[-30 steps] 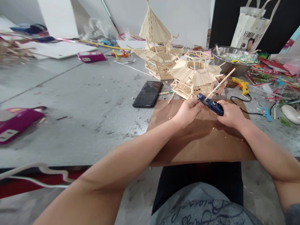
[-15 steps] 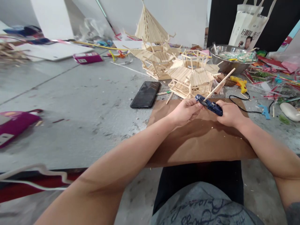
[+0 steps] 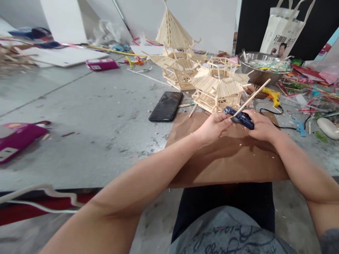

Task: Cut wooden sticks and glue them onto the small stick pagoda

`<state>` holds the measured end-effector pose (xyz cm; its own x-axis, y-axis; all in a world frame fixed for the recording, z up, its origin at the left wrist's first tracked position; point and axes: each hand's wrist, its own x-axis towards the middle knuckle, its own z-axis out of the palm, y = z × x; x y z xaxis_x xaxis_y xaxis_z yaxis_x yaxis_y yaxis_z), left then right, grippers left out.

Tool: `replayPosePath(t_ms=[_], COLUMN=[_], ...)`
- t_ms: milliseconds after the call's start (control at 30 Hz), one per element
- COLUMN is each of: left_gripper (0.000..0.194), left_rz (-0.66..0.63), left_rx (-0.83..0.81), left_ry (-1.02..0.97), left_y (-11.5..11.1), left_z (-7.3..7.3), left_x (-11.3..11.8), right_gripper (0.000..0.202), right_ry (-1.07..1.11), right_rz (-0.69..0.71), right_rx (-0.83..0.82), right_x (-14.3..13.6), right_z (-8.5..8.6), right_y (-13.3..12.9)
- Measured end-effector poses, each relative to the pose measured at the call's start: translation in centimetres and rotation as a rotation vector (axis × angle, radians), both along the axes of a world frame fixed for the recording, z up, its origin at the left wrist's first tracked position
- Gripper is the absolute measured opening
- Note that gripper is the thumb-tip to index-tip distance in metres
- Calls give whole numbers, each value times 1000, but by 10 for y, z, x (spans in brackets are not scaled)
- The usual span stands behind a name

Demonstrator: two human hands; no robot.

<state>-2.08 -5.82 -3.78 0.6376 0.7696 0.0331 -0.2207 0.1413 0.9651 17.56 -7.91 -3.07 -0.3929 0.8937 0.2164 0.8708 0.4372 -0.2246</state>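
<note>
My left hand pinches the lower end of a thin wooden stick, which slants up to the right. My right hand is wrapped round a dark blue hand tool, perhaps a cutter. The stick crosses the tool near its left end, close to my left fingertips. Whether the tool's jaws are closed on it I cannot make out. Just behind my hands stands a roofed stick model made of wooden sticks. A taller stick pagoda with a pointed roof rises behind it.
Brown paper lies under my hands at the table edge. A black phone is to the left. Rightward are a yellow glue gun with a black cord, a metal bowl of sticks, and a white mouse. Purple pouches lie left.
Both hands, with the tool and the stick, keep nearly the same pose. The whole view has shifted slightly.
</note>
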Motion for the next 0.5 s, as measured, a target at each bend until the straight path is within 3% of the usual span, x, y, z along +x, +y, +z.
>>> replayPosePath(t_ms=[100,200,333,500], left_gripper=[36,31,19,16], left_rz=[-105,-153,-102,43], left_rx=[-102,-132,-65,132], left_ry=[-51,-53,10,227], left_y=[-2,-2,-1,-2], left_z=[6,11,8,5], left_x=[-4,-9,-7,0], right_gripper=[57,55,58,75], right_ry=[-5,-64,-228,-350], right_rz=[42,-58,-213,-270], right_rx=[85,172,131,-14], right_x=[9,23,46,57], right_z=[-3,-6,-10,-11], right_y=[8,18,29,31])
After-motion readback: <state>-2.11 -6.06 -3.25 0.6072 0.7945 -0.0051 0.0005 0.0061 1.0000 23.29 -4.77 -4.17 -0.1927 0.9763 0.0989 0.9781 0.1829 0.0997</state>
